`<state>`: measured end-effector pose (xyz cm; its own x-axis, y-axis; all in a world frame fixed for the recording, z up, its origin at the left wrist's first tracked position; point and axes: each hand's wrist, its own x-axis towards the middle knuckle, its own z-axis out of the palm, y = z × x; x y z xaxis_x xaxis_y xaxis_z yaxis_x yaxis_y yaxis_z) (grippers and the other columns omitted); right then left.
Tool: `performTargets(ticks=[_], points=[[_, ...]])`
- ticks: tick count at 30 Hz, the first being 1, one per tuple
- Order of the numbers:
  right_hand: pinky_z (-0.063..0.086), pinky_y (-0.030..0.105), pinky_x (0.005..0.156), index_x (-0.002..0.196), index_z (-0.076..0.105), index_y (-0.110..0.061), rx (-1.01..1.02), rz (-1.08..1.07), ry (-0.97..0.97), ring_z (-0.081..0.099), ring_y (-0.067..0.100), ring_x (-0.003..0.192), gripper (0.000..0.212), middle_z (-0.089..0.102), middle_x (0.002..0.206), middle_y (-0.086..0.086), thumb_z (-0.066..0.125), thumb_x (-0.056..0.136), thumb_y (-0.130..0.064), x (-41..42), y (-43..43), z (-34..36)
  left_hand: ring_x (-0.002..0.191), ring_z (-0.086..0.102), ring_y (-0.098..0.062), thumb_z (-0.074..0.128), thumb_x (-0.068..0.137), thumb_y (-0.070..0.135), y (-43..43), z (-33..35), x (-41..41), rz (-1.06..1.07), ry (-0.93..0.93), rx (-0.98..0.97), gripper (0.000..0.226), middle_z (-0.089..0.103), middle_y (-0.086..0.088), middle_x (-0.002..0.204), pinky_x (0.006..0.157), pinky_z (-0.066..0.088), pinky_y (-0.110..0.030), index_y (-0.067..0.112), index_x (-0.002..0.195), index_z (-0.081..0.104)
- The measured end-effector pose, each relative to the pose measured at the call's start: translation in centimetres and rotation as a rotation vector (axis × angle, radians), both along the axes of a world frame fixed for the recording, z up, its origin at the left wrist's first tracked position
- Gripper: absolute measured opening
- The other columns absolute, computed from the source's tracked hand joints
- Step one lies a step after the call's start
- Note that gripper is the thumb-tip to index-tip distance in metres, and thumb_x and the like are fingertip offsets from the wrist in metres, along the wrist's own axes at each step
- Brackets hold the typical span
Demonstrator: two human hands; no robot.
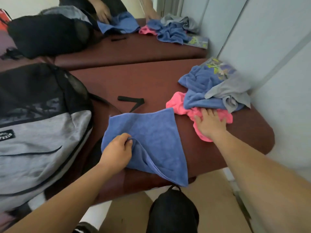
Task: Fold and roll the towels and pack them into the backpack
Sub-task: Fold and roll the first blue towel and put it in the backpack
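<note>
A blue towel [151, 137] lies partly folded on the maroon table [134, 81], its near corner hanging over the front edge. My left hand [117, 152] pinches a fold at the towel's left side. My right hand [210, 123] rests with spread fingers on a pink towel [178, 105], at the foot of a heap of towels: another blue towel [200, 86] and a grey towel [230, 93]. The grey and black backpack [38, 128] lies on the table's left side.
A mirror at the back [117, 31] repeats the table, the towels and the hands. A printed cloth [220, 69] lies at the heap's far end. A black strap [133, 101] lies mid-table. A white wall [277, 64] bounds the right. A black bag [173, 214] sits on the floor.
</note>
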<state>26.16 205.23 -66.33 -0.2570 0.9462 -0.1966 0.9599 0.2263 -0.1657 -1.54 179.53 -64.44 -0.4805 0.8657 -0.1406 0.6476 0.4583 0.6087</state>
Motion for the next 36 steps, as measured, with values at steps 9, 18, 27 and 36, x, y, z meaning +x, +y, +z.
performTargets(ticks=[9,18,27,36], points=[[0.013,0.064,0.123,0.154,0.042,-0.024,0.195,0.033,0.270,0.012,0.042,0.156,0.061,0.021,0.169,0.017,0.050,0.096,-0.037,-8.9,-8.5,5.3,0.095,0.069,-0.037,0.079,0.080,0.012,-1.8,-1.3,-2.7,-0.285,0.479,-0.087,0.012,0.075,-0.007,0.100,0.073,0.059,-0.045,0.013,0.090,0.072],[-0.016,0.062,0.122,0.159,-0.005,-0.053,-0.233,0.414,-0.076,-0.034,0.042,0.151,0.074,-0.031,0.168,0.001,0.022,0.095,-0.079,-17.9,-21.8,-0.7,0.141,0.049,-0.035,0.044,0.099,0.016,-7.5,-2.8,-9.2,-0.222,0.239,-0.113,0.032,0.054,-0.022,0.147,0.119,0.038,-0.044,0.002,0.114,0.069],[-0.009,0.058,0.126,0.161,0.023,-0.041,-0.181,0.430,0.151,-0.021,0.030,0.157,0.079,-0.010,0.174,-0.002,0.027,0.093,-0.080,-18.5,-24.3,1.5,0.098,0.064,-0.027,0.047,0.106,0.022,-11.6,0.0,-10.5,0.028,-0.028,-0.027,0.017,0.070,-0.006,0.104,0.084,0.046,-0.038,0.012,0.104,0.061],[0.054,0.043,0.102,0.113,0.077,-0.021,0.071,0.688,0.179,0.067,0.023,0.125,0.039,0.073,0.127,0.001,0.082,0.074,-0.024,-10.7,-27.2,2.4,0.080,0.063,-0.014,0.048,0.106,0.026,-12.6,4.8,-7.8,0.250,-0.184,0.318,0.011,0.067,0.006,0.083,0.074,0.049,-0.037,0.027,0.100,0.057]])
